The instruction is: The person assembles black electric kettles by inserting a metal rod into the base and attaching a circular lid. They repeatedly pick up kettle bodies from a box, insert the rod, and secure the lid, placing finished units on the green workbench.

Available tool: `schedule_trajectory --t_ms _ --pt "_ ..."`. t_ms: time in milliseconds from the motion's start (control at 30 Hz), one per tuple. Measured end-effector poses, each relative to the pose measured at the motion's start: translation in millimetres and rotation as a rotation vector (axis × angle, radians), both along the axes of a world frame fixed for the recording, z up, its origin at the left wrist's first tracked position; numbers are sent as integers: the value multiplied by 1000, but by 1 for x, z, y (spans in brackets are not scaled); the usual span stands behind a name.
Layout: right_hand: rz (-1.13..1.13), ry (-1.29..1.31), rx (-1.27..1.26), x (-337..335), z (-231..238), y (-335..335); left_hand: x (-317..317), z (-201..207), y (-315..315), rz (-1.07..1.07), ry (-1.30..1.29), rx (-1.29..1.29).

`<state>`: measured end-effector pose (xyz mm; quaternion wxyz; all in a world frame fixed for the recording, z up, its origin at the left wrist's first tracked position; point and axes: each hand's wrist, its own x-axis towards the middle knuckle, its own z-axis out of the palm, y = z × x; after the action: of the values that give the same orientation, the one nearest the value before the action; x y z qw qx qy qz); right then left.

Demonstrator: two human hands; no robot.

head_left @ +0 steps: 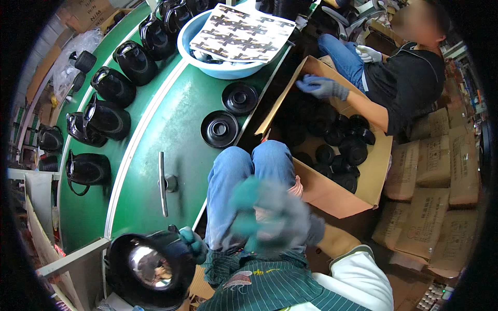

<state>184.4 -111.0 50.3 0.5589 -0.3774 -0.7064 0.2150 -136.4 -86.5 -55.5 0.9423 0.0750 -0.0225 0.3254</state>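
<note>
At the lower left, my left hand (193,244), in a grey and teal work glove, is closed on the handle side of a black jug (179,259). The jug is tilted so its round mouth faces up, showing a shiny silver inside. My right hand (272,212), gloved too, is over my lap and smeared by motion. Whether its fingers hold anything does not show. On the green table ahead of my knees lie two black round lids (219,129). A T-shaped metal tool (163,184) stands on the table left of my knees.
Several black jugs (106,119) line the green table (155,124). A light blue basin (228,70) carries a printed sheet (241,31). To the right, an open carton (337,199) holds black round parts; a co-worker's gloved hand (324,87) is above it. Cartons (423,217) are stacked behind.
</note>
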Motion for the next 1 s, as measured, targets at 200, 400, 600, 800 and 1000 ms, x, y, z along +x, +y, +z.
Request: schedule_trajectory --t_ms 200,400,600,800,1000 --pt "-741 695 -774 177 -171 26 20 -9 24 3 176 -40" --pt "-700 -464 -1606 277 -337 31 33 -26 47 10 437 -182" --pt "-515 -515 -2011 314 -426 81 47 -35 60 25 656 -307" --pt "-515 -691 -1988 326 -452 118 65 -43 67 47 772 -392" --pt "-543 -748 -1936 332 -447 119 78 -46 71 36 816 -386"
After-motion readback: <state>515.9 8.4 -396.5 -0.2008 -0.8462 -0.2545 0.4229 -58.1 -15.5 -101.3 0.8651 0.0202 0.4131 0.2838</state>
